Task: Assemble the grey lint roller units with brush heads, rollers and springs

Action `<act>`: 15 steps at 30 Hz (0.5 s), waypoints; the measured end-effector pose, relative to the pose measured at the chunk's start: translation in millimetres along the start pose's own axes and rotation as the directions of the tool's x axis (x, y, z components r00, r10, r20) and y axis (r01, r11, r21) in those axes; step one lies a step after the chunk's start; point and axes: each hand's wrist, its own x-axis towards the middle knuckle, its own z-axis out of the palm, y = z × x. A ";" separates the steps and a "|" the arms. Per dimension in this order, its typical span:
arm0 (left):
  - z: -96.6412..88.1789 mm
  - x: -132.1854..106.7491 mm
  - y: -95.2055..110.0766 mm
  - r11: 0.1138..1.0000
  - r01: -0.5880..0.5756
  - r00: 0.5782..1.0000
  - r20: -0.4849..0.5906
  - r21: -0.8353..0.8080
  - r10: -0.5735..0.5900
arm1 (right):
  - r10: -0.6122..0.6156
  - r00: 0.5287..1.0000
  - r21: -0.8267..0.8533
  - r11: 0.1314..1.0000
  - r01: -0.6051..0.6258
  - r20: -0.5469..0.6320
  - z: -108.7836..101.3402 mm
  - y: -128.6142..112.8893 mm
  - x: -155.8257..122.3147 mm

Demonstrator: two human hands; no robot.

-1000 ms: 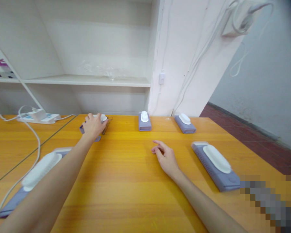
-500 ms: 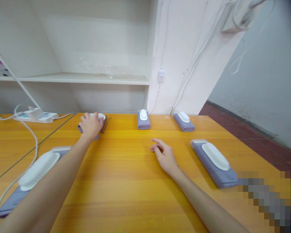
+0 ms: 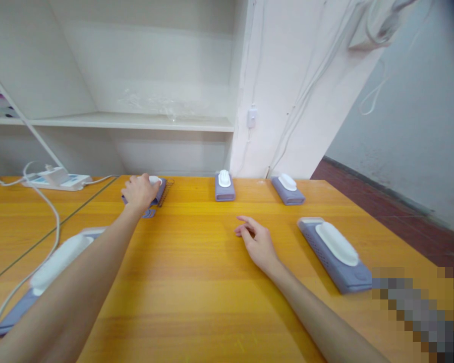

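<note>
At the far left of the table, my left hand (image 3: 139, 192) is closed over a white ribbed oval piece (image 3: 156, 180) on top of a purple-grey box (image 3: 159, 194). My fingers hide most of both. In front of that box lies a small flat purple piece (image 3: 149, 214), and a dark spiral coil (image 3: 166, 193) runs along its right side. Loosely curled and holding nothing, my right hand (image 3: 255, 242) hovers over or rests on the middle of the table, with finger and thumb apart.
Similar purple-grey boxes topped with white oval pieces stand at back centre (image 3: 224, 191), back right (image 3: 287, 194), right (image 3: 333, 262) and near left (image 3: 18, 312), partly behind my left arm. A power strip (image 3: 73, 183) and a white cable (image 3: 56, 222) lie left.
My left hand has shifted slightly left and up over the box, uncovering more of the small flat purple piece. My right hand has stayed put.
</note>
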 end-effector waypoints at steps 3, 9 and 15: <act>1.2 -2.6 -2.4 1.000 -0.010 0.999 -0.033 -0.025 0.009 | 0.000 1.000 0.001 1.000 0.000 -0.001 0.2 0.0 0.1; -5.6 -15.6 5.5 0.992 -0.120 0.984 -0.140 -0.038 0.114 | 0.001 1.000 0.003 1.000 -0.001 -0.013 0.2 -1.8 0.2; -21.7 -57.6 43.5 0.901 -0.423 0.899 -0.172 -0.100 0.403 | -0.020 0.985 -0.035 0.999 0.014 -0.173 -1.4 -2.4 -0.9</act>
